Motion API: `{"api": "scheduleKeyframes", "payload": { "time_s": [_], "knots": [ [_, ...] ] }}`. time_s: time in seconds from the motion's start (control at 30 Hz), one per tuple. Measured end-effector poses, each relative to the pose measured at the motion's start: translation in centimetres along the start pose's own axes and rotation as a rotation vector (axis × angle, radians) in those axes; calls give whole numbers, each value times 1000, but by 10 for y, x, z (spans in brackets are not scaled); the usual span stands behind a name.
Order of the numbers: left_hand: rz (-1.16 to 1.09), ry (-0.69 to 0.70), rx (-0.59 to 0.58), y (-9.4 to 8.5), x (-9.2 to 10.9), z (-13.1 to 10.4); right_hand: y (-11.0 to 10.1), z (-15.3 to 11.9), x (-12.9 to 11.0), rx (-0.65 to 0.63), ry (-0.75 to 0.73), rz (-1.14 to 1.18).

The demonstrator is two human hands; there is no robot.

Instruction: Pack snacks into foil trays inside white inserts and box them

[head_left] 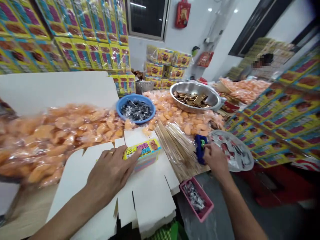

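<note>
My left hand (113, 170) is closed over a small printed yellow, pink and blue box (147, 154), its fingers across the near end. Under the box lies a stack of flat white cardboard blanks (150, 193). My right hand (217, 160) is closed, its fingertips pinched at the side of a blue tape dispenser (199, 154) with a green roll. What lies between those fingertips is too small to make out. Beside the dispenser is a bundle of thin wooden sticks (172, 150) in clear plastic.
Wrapped orange pieces (75, 133) heap to the left. Behind are a blue basin (136, 121) of dark packets and a steel bowl (185, 107) of brown-gold packets. At right are a pink tray (210, 210) and a silvery plate (250, 166). Stacked cartons (280, 116) border the right; a person (262, 63) is beyond.
</note>
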State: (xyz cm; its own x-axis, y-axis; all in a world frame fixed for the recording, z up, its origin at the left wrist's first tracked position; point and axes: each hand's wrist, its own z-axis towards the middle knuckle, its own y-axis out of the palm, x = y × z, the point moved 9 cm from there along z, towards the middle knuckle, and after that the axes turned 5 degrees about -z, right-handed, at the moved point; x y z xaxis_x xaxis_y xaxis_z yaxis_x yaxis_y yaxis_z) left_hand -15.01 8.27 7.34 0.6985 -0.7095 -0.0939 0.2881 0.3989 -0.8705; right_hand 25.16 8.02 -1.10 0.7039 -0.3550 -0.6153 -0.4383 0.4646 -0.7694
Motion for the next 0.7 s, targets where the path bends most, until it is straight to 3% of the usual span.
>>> {"api": "scheduleKeyframes", "payload": {
  "time_s": [0.07,0.17,0.3,0.47,0.6,0.7],
  "knots": [
    [-22,-26,-32,1,4,5,-3,7,45,-54,109,4],
    [-120,-102,-70,5,1,15,11,10,73,-145,163,130],
    [-233,-122,-15,6,2,18,24,6,76,-165,173,343],
    [-238,-109,85,1,7,12,19,-10,81,-82,171,465],
    [-258,-88,132,-3,10,13,16,-28,75,-51,89,408],
    [-284,-108,122,-4,11,15,9,-42,54,-40,-32,235]
  ]
}}
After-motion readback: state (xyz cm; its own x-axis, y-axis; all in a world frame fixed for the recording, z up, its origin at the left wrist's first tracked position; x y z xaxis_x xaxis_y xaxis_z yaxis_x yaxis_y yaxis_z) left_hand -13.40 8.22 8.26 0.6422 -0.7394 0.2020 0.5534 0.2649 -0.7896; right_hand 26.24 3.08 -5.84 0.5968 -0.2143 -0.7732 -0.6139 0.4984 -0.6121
